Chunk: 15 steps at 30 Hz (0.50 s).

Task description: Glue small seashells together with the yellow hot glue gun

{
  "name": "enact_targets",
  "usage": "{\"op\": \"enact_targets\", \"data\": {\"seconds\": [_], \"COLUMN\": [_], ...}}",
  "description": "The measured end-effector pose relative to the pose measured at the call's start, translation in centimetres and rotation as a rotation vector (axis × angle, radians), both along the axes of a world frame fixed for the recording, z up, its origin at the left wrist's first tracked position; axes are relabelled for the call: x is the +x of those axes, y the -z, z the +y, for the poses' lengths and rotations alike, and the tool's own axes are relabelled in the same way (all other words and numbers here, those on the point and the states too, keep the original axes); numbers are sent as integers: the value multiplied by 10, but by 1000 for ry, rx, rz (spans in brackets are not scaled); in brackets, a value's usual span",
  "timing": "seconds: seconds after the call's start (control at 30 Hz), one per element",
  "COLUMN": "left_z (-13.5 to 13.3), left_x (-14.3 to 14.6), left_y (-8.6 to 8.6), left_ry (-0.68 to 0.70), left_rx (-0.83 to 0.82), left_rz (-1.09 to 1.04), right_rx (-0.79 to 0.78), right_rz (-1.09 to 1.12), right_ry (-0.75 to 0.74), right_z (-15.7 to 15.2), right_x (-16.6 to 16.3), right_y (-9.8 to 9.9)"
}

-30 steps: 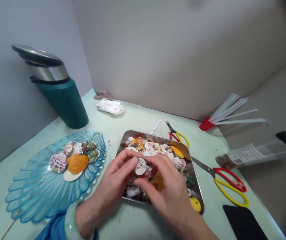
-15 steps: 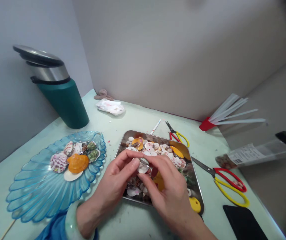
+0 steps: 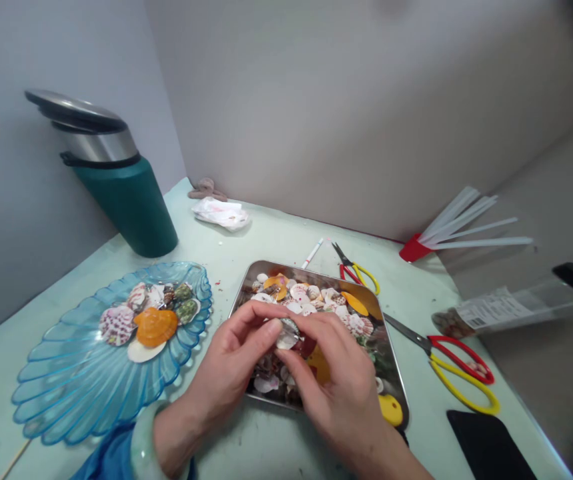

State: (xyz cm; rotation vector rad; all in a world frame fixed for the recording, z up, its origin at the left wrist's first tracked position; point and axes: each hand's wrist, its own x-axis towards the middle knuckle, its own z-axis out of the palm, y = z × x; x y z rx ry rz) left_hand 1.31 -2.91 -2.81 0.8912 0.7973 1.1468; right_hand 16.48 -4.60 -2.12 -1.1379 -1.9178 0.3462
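My left hand and my right hand meet over a steel tray filled with several mixed seashells. Both pinch one small pale shell between thumbs and fingertips, just above the shell pile. To the left lies a blue scalloped glass dish with several shells in it, among them an orange scallop and a purple-speckled one.
A teal flask with a steel lid stands at the back left. Two red-and-yellow scissors lie right of the tray, one large, one small. Glue sticks, a plastic pack, a black object and crumpled tissue are nearby.
Both hands have shifted slightly and turned the small pale shell between their fingertips; the shell sits a little higher and more to the right. Nothing else moved.
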Motion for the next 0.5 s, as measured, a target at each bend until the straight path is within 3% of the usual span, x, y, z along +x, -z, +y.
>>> {"op": "enact_targets", "data": {"seconds": [0.5], "left_z": [0], "left_x": [0], "left_y": [1], "left_ry": [68], "left_rx": [-26], "left_rz": [-16], "right_rx": [51], "right_rz": [-29], "right_ry": [95], "right_z": [0], "right_x": [-1], "right_y": [4]}}
